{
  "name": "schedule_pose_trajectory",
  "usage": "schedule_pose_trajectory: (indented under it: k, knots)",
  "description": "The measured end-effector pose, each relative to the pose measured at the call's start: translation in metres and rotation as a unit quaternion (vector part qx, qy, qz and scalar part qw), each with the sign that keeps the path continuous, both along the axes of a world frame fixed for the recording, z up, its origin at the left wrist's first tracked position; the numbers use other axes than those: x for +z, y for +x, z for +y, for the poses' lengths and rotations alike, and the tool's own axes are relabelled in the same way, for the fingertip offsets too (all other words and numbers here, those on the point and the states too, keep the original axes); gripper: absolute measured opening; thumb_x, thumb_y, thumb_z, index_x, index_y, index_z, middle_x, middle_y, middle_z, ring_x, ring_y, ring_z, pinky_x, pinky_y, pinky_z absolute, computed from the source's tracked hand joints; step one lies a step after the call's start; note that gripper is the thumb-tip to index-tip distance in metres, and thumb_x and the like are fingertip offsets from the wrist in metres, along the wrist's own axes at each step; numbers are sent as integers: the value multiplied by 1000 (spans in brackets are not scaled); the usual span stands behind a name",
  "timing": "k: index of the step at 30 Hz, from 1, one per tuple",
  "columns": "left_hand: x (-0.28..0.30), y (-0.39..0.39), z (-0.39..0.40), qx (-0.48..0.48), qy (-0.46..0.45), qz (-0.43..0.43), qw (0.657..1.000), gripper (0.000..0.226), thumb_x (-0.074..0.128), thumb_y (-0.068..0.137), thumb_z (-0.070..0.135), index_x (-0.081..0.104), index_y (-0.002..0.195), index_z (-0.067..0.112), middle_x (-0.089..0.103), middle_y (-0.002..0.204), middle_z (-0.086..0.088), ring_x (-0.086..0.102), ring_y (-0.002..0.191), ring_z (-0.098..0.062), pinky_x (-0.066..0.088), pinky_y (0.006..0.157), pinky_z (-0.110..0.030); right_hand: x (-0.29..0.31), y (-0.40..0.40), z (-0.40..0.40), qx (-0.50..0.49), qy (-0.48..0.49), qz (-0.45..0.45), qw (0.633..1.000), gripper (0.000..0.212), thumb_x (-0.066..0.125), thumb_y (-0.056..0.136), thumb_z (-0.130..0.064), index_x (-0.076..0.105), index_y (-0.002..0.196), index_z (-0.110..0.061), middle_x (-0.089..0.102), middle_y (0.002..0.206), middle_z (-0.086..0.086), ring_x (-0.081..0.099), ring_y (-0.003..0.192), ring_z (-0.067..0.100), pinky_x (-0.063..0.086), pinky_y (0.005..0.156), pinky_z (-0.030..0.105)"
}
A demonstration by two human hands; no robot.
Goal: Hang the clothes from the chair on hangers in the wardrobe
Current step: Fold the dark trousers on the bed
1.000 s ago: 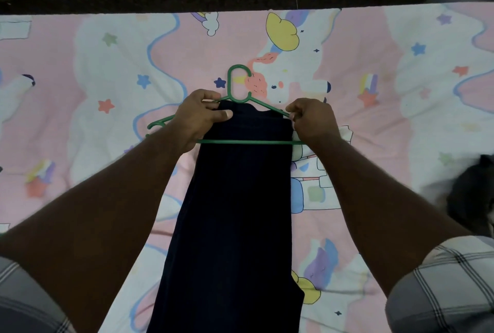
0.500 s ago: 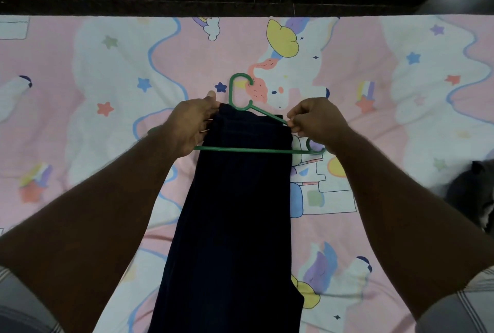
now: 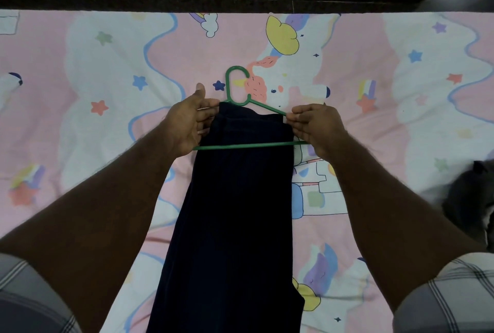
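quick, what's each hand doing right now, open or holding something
Left hand: open, fingers straight against the edge of the dark trousers.
Right hand: pinching the green hanger at its right end.

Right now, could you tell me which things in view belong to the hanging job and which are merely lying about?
Belonging to the job:
green hanger
dark garment
left hand
right hand

Merely lying about:
patterned bedsheet
dark grey item at the right edge

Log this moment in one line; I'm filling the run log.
dark navy folded garment threaded through green plastic hanger | left hand open beside it | right hand pinches hanger
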State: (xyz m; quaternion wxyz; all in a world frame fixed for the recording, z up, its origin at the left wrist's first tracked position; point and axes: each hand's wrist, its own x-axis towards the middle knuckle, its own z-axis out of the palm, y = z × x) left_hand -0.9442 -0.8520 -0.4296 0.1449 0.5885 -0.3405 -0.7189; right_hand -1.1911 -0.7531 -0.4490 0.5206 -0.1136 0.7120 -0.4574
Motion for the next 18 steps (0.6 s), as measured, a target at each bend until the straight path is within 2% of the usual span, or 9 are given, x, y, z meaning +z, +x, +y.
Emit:
schedule_pose_trajectory:
  k: [2,4,9,12,15,16,18]
  knots:
    - [0,0,1,14,11,7,1000,66,34,97,69,67,120,17,75,115,0,68,110,-22,51,98,-38,1,-3,1,-30,9,-56,998,24,43,96,2,63,110,2,72,108,19,71,102,30,56,92,38]
    - [-1,0,2,31,16,20,999,69,32,97,70,66,121,15,75,113,-1,69,109,-22,53,93,-37,1,-4,1,-46,0,-96,994,24,40,96,1,60,109,-2,71,112,20,71,103,32,55,91,39]
    - [0,-2,8,33,20,28,999,67,32,97,71,65,121,17,75,113,-1,70,108,-22,55,92,-39,5,-5,0,-67,-20,-137,988,21,43,95,-1,57,108,-8,65,109,18,70,102,37,54,93,48]
    - [1,-6,13,33,22,27,999,66,35,95,72,66,120,20,75,113,-1,70,108,-23,56,94,-42,5,-9,2,-66,-22,-151,986,22,44,96,-7,59,111,-10,64,109,16,71,101,39,56,89,48]
    - [-1,-5,17,48,28,36,998,68,40,93,73,67,120,17,73,117,-8,69,111,-29,55,97,-46,1,-10,9,-67,-22,-174,982,20,48,98,-15,59,114,-11,65,107,14,71,99,36,52,97,50]
    - [-2,-5,18,52,27,39,997,68,40,93,72,68,120,15,73,119,-9,68,112,-30,54,98,-47,-1,-9,13,-63,-22,-178,982,21,49,98,-17,59,115,-11,65,107,14,71,97,34,53,96,49]
    - [-4,-3,20,56,26,42,997,69,40,94,72,67,121,14,73,118,-10,69,111,-30,55,98,-47,-3,-5,17,-48,-26,-182,982,26,51,97,-19,58,121,-10,65,111,14,70,90,30,59,82,43]
